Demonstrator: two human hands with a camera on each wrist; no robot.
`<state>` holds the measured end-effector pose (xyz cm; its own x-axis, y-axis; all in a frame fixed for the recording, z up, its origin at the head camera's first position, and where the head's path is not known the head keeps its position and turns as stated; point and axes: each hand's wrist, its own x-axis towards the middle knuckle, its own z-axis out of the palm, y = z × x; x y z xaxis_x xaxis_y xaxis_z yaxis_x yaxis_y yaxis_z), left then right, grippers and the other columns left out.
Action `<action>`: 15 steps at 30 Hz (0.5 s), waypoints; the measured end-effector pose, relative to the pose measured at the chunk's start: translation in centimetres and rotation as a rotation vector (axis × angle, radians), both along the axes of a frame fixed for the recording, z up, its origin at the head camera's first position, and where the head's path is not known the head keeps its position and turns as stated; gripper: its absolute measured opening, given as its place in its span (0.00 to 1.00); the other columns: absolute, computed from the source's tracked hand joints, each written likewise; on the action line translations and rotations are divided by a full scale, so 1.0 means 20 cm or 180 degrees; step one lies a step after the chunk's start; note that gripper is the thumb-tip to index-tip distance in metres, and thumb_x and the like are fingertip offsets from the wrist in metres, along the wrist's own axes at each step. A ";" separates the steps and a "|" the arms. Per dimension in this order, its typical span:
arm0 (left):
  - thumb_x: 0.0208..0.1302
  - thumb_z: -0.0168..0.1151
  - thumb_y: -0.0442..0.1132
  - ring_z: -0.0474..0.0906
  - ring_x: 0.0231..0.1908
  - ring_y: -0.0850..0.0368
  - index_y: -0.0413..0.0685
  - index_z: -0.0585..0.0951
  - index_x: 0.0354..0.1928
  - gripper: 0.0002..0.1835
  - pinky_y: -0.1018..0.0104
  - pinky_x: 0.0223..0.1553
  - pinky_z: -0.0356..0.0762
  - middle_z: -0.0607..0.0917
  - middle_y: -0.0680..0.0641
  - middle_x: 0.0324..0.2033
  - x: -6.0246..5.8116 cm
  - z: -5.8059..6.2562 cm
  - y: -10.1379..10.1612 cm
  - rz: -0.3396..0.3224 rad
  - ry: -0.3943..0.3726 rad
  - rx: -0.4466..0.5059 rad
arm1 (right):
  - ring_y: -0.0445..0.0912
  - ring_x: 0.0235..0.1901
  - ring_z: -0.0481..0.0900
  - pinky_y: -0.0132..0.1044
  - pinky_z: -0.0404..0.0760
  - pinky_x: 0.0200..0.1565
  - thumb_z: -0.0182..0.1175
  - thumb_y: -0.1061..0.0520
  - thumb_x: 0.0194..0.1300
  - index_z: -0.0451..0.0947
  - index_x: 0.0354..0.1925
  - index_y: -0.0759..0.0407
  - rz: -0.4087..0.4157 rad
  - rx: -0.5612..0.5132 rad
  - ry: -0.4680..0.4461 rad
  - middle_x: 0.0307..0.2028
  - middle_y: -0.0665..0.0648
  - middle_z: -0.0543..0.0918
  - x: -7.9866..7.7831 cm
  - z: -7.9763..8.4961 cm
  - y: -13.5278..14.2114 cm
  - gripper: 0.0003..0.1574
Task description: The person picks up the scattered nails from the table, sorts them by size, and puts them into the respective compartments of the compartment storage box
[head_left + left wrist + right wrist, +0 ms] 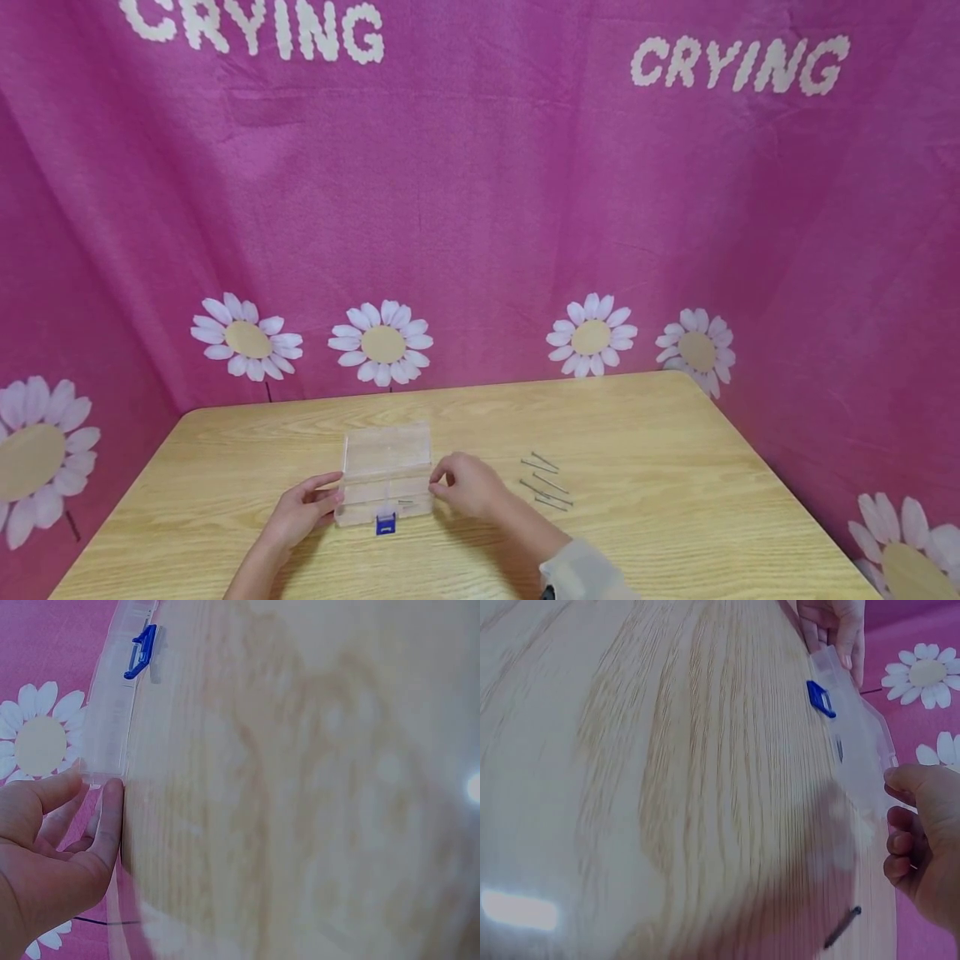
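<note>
A clear plastic box [363,510] with a blue latch [386,523] sits on the table with its clear lid [387,447] raised at the back. Inside its right part lies a small metal nail or screw [406,502], also visible as a dark sliver [839,750] in the right wrist view. My left hand [298,508] grips the box's left end, thumb and fingers on either side of the wall. At the right end, my right hand [467,485] pinches the box's edge near the hinge between thumb and forefinger, its other fingers curled in.
Several long metal nails or screws [550,482] lie loose on the wooden table [660,467], right of my right hand. A pink curtain [480,208] with daisies hangs behind the table and along both sides.
</note>
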<state>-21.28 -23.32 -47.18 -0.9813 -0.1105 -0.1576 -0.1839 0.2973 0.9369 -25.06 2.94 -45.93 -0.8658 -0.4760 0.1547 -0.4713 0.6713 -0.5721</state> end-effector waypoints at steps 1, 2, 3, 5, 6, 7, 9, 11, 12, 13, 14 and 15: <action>0.62 0.58 0.30 0.79 0.38 0.59 0.30 0.69 0.59 0.23 0.64 0.40 0.82 0.79 0.31 0.48 0.00 0.00 0.00 -0.0006 0.0007 0.0006 | 0.34 0.22 0.63 0.25 0.64 0.25 0.62 0.54 0.60 0.82 0.33 0.54 0.0017 -0.0005 0.0021 0.20 0.43 0.68 0.00 0.00 0.01 0.06; 0.62 0.57 0.29 0.79 0.38 0.59 0.30 0.69 0.60 0.23 0.65 0.39 0.82 0.80 0.31 0.47 0.00 0.00 0.00 -0.0011 0.0016 0.0014 | 0.34 0.21 0.63 0.25 0.64 0.25 0.62 0.54 0.60 0.82 0.33 0.55 0.0031 -0.0004 0.0049 0.20 0.43 0.68 0.00 0.00 0.03 0.06; 0.62 0.58 0.29 0.79 0.38 0.59 0.30 0.69 0.60 0.24 0.66 0.39 0.82 0.80 0.31 0.47 0.00 0.00 0.00 -0.0017 0.0023 0.0018 | 0.34 0.22 0.63 0.25 0.64 0.25 0.61 0.54 0.60 0.83 0.33 0.55 0.0048 -0.0017 0.0060 0.20 0.44 0.68 0.00 0.00 0.04 0.06; 0.62 0.58 0.29 0.79 0.37 0.59 0.29 0.69 0.60 0.24 0.67 0.38 0.82 0.80 0.31 0.47 0.00 -0.01 0.00 -0.0022 0.0037 0.0025 | 0.34 0.21 0.63 0.25 0.64 0.25 0.61 0.55 0.60 0.83 0.33 0.56 0.0070 -0.0035 0.0077 0.19 0.44 0.68 0.00 0.01 0.06 0.06; 0.62 0.58 0.29 0.79 0.37 0.59 0.29 0.69 0.60 0.24 0.67 0.38 0.82 0.80 0.31 0.47 0.00 -0.01 0.00 -0.0018 0.0038 0.0025 | 0.34 0.21 0.63 0.25 0.64 0.25 0.61 0.55 0.59 0.83 0.32 0.56 0.0076 -0.0042 0.0090 0.19 0.44 0.68 0.00 0.01 0.07 0.06; 0.62 0.57 0.29 0.79 0.37 0.59 0.29 0.69 0.60 0.24 0.67 0.37 0.82 0.80 0.30 0.47 -0.01 -0.01 0.00 -0.0012 0.0033 0.0032 | 0.34 0.21 0.62 0.25 0.64 0.24 0.61 0.55 0.60 0.83 0.32 0.56 0.0077 -0.0045 0.0085 0.19 0.44 0.68 0.00 0.02 0.08 0.07; 0.62 0.58 0.29 0.79 0.37 0.60 0.30 0.69 0.60 0.24 0.67 0.38 0.82 0.80 0.31 0.47 -0.01 -0.01 0.00 0.0002 0.0017 0.0029 | 0.34 0.22 0.63 0.26 0.64 0.24 0.62 0.55 0.59 0.83 0.32 0.56 0.0056 -0.0039 0.0051 0.20 0.44 0.69 0.00 0.02 0.10 0.07; 0.62 0.57 0.29 0.79 0.37 0.60 0.30 0.69 0.60 0.24 0.67 0.37 0.82 0.80 0.31 0.47 -0.01 -0.01 0.00 0.0013 0.0006 0.0022 | 0.34 0.22 0.63 0.26 0.64 0.24 0.62 0.54 0.60 0.83 0.33 0.56 0.0033 -0.0023 0.0017 0.20 0.44 0.69 0.00 0.02 0.12 0.07; 0.62 0.57 0.29 0.79 0.37 0.60 0.30 0.69 0.60 0.23 0.67 0.37 0.82 0.80 0.31 0.46 -0.01 -0.01 0.00 0.0019 -0.0001 0.0019 | 0.35 0.22 0.63 0.26 0.65 0.25 0.61 0.54 0.60 0.83 0.33 0.55 0.0026 -0.0020 0.0005 0.20 0.45 0.69 0.00 0.01 0.13 0.07; 0.62 0.57 0.29 0.79 0.37 0.60 0.30 0.69 0.60 0.23 0.67 0.37 0.82 0.80 0.31 0.46 -0.01 -0.01 0.00 0.0019 -0.0003 0.0017 | 0.35 0.22 0.63 0.26 0.65 0.25 0.61 0.54 0.60 0.82 0.33 0.55 0.0021 -0.0020 -0.0020 0.21 0.45 0.69 0.00 0.01 0.14 0.07; 0.62 0.57 0.29 0.79 0.37 0.60 0.30 0.69 0.60 0.24 0.67 0.37 0.82 0.80 0.31 0.47 -0.01 -0.02 0.00 0.0014 -0.0007 0.0010 | 0.35 0.22 0.63 0.26 0.65 0.25 0.61 0.54 0.60 0.82 0.33 0.55 0.0019 -0.0028 -0.0036 0.21 0.45 0.70 0.00 0.01 0.15 0.07; 0.62 0.57 0.29 0.79 0.37 0.60 0.30 0.69 0.60 0.23 0.67 0.38 0.82 0.80 0.31 0.47 -0.01 -0.02 0.00 0.0009 -0.0013 0.0005 | 0.35 0.22 0.64 0.27 0.65 0.25 0.61 0.54 0.60 0.82 0.33 0.56 0.0017 -0.0039 -0.0053 0.22 0.45 0.70 0.00 0.01 0.17 0.07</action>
